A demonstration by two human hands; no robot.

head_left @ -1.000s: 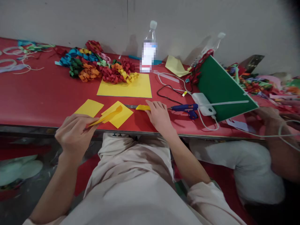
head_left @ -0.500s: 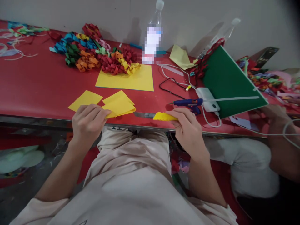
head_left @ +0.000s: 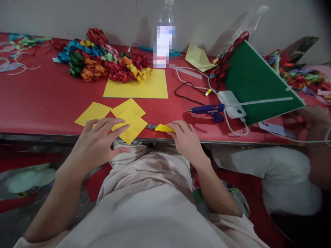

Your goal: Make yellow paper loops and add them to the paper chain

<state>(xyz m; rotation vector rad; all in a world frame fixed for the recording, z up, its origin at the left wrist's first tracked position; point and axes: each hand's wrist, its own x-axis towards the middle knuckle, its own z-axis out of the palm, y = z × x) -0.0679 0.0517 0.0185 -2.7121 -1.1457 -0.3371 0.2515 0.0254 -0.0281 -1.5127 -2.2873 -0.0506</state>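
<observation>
My left hand has its fingers spread, the tips over a yellow paper square that sticks out past the table's front edge. Beneath that square, a second yellow piece lies flat, and a third yellow paper is just left of it, partly behind my fingers. My right hand is closed around the yellow handle of a utility knife. Its grey blade points left, and the tip meets or passes under the right corner of the front square; I cannot tell which.
A blue glue gun lies right of the knife, beside a white power bank with cables. A green board leans behind. Paper chains rest on a yellow sheet, near a bottle. Another person's arm is far right.
The folded yellow paper has come apart into two squares, one shifted toward me. My left hand has opened from its pinch. My right hand has moved left with the knife.
</observation>
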